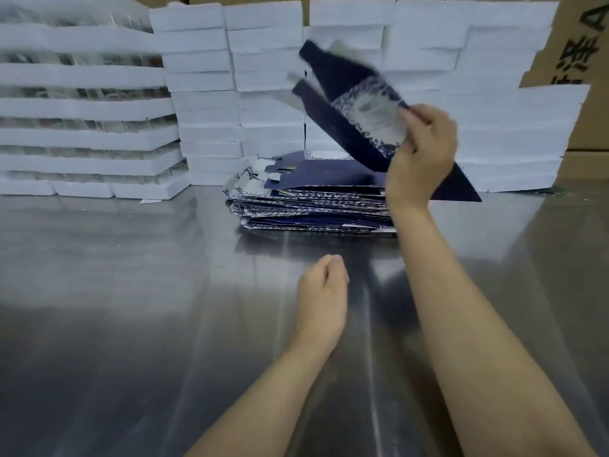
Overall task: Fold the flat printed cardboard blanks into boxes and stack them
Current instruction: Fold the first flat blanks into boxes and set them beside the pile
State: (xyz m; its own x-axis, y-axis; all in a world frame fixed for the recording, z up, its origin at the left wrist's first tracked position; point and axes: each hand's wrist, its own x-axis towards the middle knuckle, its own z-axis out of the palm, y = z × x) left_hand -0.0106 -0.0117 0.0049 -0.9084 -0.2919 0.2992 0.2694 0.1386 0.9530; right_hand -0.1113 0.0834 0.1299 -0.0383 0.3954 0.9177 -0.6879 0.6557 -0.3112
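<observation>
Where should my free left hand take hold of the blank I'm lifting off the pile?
Probably the upper-left end of the lifted blank, coming from the left. It tilts up from the right hand, which pinches its lower right part, so that far end with its flaps hangs unsupported and blurred. The left hand is loosely curled over the steel table, holding nothing.

Brown carton (580,51) — black characters, cut off, unreadable.

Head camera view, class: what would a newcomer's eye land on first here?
First, the dark blue printed cardboard blank held up, tilted and motion-blurred, in the right hand above the pile of flat blanks on the steel table. Behind rises a wall of stacked white foam trays. The left hand hovers loosely curled, holding nothing.
</observation>
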